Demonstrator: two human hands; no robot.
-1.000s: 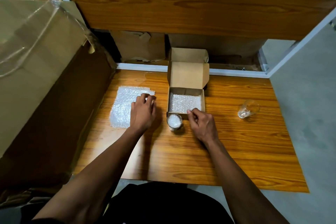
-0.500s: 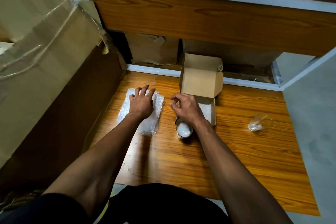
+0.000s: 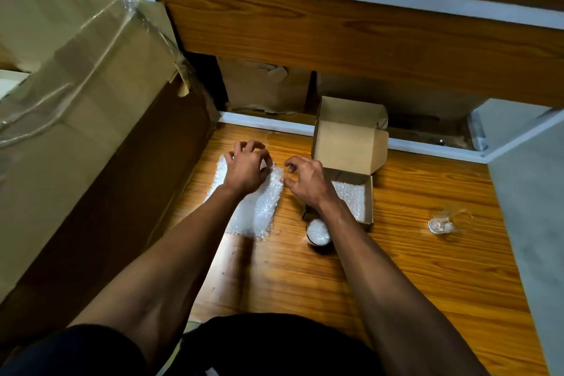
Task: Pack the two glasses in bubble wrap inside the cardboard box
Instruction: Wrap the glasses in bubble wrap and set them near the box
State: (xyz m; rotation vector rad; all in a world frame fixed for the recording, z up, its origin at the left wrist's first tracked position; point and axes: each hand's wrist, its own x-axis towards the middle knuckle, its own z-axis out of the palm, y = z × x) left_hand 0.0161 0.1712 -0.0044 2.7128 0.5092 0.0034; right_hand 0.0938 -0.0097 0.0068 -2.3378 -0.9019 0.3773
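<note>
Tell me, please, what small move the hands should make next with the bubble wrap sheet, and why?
Probably pinch the far edge of the flat clear bubble wrap sheet and lift it. Both the left hand and the right hand hover with curled fingers over that edge, holding nothing. The small open cardboard box is already lined, and the clear glass lying on its side is unwrapped.

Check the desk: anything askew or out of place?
The empty glass lies tipped on its side, far right of the cardboard box. The other glass stands upright by the box, stuffed with bubble wrap. Nothing looks spilled or broken.
</note>
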